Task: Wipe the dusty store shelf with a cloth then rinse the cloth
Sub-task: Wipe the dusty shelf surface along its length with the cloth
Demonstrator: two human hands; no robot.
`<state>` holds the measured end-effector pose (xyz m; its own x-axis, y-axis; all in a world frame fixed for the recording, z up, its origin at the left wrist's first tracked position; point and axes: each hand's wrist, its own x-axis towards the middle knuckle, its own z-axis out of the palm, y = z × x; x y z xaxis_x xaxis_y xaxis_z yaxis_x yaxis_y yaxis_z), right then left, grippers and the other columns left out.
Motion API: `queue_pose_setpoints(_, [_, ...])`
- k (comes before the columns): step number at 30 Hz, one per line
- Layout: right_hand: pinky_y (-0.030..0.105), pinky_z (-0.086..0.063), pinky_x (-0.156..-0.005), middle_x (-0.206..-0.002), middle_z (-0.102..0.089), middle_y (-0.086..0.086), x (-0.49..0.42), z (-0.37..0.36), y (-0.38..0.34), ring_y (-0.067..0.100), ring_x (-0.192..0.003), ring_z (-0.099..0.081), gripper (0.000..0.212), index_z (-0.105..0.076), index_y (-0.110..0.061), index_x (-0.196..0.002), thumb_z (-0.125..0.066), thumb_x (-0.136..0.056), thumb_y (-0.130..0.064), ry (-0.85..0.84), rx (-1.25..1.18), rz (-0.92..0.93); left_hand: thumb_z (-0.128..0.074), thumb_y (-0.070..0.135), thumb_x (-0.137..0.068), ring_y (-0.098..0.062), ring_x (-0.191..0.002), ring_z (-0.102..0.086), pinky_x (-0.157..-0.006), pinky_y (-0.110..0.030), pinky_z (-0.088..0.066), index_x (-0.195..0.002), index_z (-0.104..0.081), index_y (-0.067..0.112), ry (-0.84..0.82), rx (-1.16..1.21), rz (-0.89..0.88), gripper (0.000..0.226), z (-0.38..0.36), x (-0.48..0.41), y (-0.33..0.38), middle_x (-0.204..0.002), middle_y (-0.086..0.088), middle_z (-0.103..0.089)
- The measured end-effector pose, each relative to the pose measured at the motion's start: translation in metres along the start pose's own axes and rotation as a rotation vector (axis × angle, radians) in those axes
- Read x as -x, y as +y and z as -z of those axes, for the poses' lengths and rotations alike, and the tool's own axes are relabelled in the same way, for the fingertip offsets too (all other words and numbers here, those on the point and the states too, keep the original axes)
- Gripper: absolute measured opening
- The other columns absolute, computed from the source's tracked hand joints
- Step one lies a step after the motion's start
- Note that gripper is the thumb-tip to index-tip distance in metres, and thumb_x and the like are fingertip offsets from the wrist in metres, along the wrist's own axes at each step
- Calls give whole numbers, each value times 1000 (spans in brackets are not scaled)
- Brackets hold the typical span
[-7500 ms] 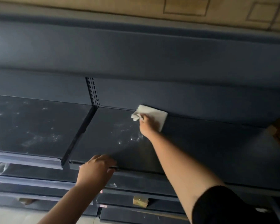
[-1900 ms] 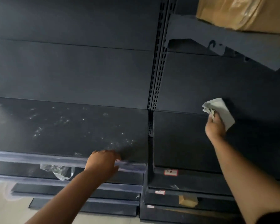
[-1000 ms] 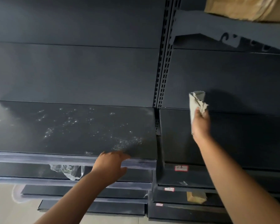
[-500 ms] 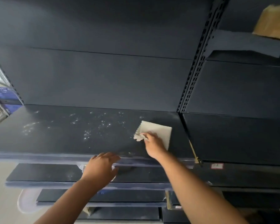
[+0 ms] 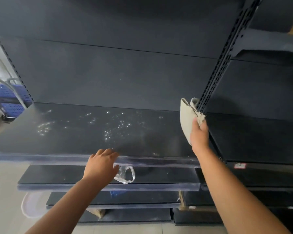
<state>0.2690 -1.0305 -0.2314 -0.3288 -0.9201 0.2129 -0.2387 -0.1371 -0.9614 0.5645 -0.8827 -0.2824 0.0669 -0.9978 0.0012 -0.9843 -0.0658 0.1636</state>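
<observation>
Soft, light, floppy cloth (image 5: pixel 186 120), held up at the shelf's (image 5: pixel 74 132) right end by the right hand (image 5: pixel 199 135), pinched tight. Best bunched in the middle. Left hand (image 5: pixel 101 164) flat and loose on the near edge.

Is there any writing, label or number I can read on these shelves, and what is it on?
No text is legible.
Red-bordered tag on the front edge of the right shelf: marks too blurred to read.
Cloth, plastic scrap, blue crates: no writing visible.
</observation>
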Motion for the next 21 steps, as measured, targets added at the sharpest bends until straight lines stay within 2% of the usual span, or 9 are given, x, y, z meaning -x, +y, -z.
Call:
queue_pose_setpoints(2, [25,-37,-83,-115,-64,6,-8,35,19,24,-104,-58,27,-52,-26,-119,-39,-95,-29,-28,331,88,-52,44,-87,-16,-116,-48,-95,-36,-44,-127,-52,39,4,-9,12,40,1,-5,3,-128,13,-55])
queue_pose_setpoints(4, [32,-39,-77,-109,-65,14,-8,51,39,35,-97,-60,26,-51,-23,-118,-36,-97,-28,-127,541,27,-51,42,-87,-15,-112,-51,-91,-35,-45,-120,-58,38,16,-9,31,33,2,-11,4,-121,14,-60])
queue_pose_setpoints(6, [37,-44,-78,-109,-64,21,-2,46,52,40,-96,-59,29,-51,-15,-122,-36,-98,-21,-246,673,-51,-52,39,-86,-14,-108,-54,-87,-34,-46,-110,-64,38,29,6,58,27,4,-16,5,-114,15,-63])
queue_pose_setpoints(9, [44,-46,-87,-118,-59,22,22,2,48,40,-105,-56,36,-47,-15,-132,-37,-97,-18,-354,780,-66,-55,34,-84,-12,-100,-58,-81,-32,-46,-97,-67,40,39,26,105,19,8,-22,8,-106,17,-67])
queue_pose_setpoints(12, [40,-44,-90,-122,-58,18,62,-65,27,35,-106,-56,36,-46,-21,-133,-37,-97,-23,-481,561,-102,-55,30,-81,-12,-86,-62,-71,-28,-46,-89,-68,41,16,19,154,19,12,-25,12,-97,17,-69])
queue_pose_setpoints(14, [35,-44,-88,-122,-61,13,83,-101,9,28,-101,-58,34,-49,-24,-129,-36,-98,-28,-541,219,-278,-54,29,-80,-12,-76,-63,-66,-26,-46,-86,-68,41,-13,15,196,19,15,-27,13,-91,15,-71])
queue_pose_setpoints(16, [35,-48,-93,-122,-62,8,83,-119,-7,25,-104,-59,32,-52,-24,-126,-40,-97,-27,-504,-195,-542,-53,28,-80,-12,-72,-63,-66,-26,-50,-84,-68,41,-46,20,231,20,18,-30,15,-87,14,-72])
queue_pose_setpoints(18, [42,-50,-95,-119,-63,9,62,-114,-13,26,-103,-62,26,-56,-22,-119,-43,-96,-24,-425,-538,-728,-52,29,-80,-11,-72,-63,-68,-28,-54,-83,-67,41,-80,21,250,19,21,-31,17,-85,14,-72])
queue_pose_setpoints(21, [40,-54,-84,-108,-67,2,1,-79,-5,20,-92,-66,16,-59,-26,-106,-46,-97,-23,-281,-779,-684,-53,33,-79,-11,-72,-64,-68,-29,-55,-78,-66,39,-101,23,272,15,22,-33,19,-83,14,-72])
